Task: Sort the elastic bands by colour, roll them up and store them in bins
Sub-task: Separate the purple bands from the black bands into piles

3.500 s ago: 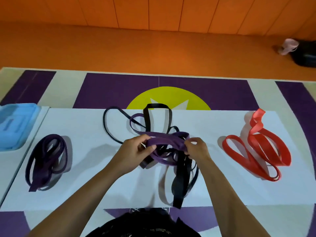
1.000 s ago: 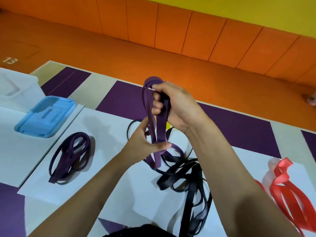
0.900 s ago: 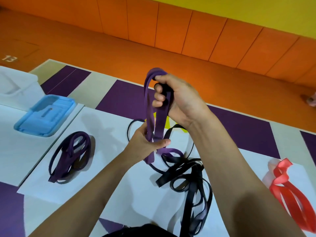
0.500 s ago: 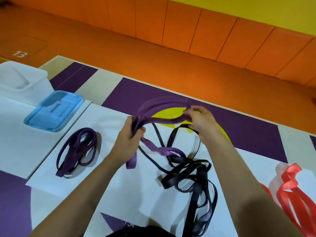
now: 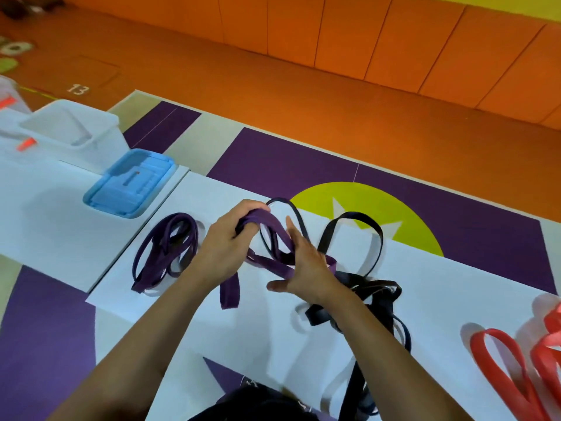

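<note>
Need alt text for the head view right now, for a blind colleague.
The left hand grips a folded purple band above the white sheet while the right hand lies flat-fingered against it. Tangled black bands lie just right, sorted purple bands left, red bands far right, a blue lid far left.

You are working in bright, even indoor light from above, and nothing sits in darkness. Shadows on the white sheet [image 5: 425, 299] are pale and soft-edged. One falls to the right of the purple coil [image 5: 165, 247] and another to the left of the red bands [image 5: 498, 360], which points to more than one lamp overhead. A faint grey shadow lies under your right forearm. The white bin [image 5: 73, 129] at far left is washed out, its edges nearly lost. Your left hand [image 5: 221, 250], right hand [image 5: 306, 268] and the purple band [image 5: 273, 226] look slightly smeared. The whole frame is soft, and the orange is heavily saturated. The wide lens tilts and bows the wall [image 5: 364, 41] seams towards the corners.
</note>
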The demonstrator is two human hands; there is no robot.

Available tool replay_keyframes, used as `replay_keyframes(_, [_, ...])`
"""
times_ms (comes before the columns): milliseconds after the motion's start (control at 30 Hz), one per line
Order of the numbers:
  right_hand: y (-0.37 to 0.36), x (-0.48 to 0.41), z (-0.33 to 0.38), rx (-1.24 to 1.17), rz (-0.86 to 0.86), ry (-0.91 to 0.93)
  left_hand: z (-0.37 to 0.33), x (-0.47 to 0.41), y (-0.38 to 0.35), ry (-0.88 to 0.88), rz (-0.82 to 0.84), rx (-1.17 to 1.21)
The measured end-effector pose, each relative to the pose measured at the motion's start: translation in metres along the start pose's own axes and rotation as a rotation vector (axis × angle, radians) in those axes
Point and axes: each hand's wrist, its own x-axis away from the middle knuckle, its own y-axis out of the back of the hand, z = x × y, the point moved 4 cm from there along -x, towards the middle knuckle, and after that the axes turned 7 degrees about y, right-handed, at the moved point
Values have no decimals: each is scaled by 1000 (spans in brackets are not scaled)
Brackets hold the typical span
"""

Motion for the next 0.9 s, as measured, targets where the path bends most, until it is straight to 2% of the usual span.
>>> replay_keyframes(167, [-39, 2, -80, 64, 170, -185, -5, 6, 33, 72, -141, 106])
replay_keyframes(267, [-48, 5, -99, 131, 222, -245, 1, 9, 55, 83, -190, -7])
replay_keyframes(400, [-52, -13, -79, 8, 151, -236, 35, 15, 69, 160, -202, -75])
replay_keyframes(633, [-78, -60, -18, -143, 190, -199, 104, 23, 97, 301, -297, -62])
replay_keyframes(900, [-101, -124, 86, -328, 171, -59, 121, -2, 155, 296, -453, -37])
